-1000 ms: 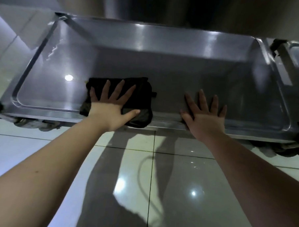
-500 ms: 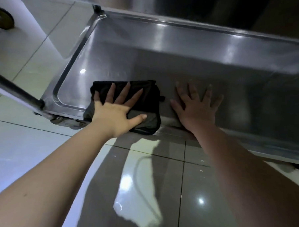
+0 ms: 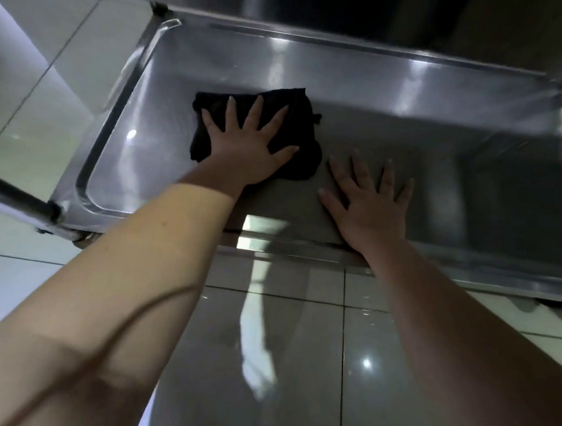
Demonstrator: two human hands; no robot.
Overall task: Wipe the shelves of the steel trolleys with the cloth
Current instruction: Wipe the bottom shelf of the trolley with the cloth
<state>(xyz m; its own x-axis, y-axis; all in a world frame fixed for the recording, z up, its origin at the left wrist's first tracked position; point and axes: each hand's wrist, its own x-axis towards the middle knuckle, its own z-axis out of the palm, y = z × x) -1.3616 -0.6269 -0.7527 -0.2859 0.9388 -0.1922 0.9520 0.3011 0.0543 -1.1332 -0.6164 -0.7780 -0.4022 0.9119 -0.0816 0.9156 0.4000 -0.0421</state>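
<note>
Looking down through the head camera, I see the steel shelf (image 3: 423,100) ringed by a raised rim. The left edge lies near the cloth, the far edge lies beyond it, and the near edge passes under both wrists. Bare steel stretches wide to the right of the hands, and a narrower strip lies open between the cloth and the left rim. A trolley post (image 3: 13,194) stands at the near left corner, and glossy floor tiles (image 3: 299,358) fill the foreground.

The black cloth (image 3: 300,117) lies flat on the shelf, left of centre, directly under my left hand (image 3: 247,147). Its fingers (image 3: 256,110) are spread and straight on top of the cloth, which shows past the tips. My right hand (image 3: 370,207) rests flat on bare steel just beside the cloth, fingers (image 3: 385,182) spread, holding nothing. Both forearms reach forward, extended.
</note>
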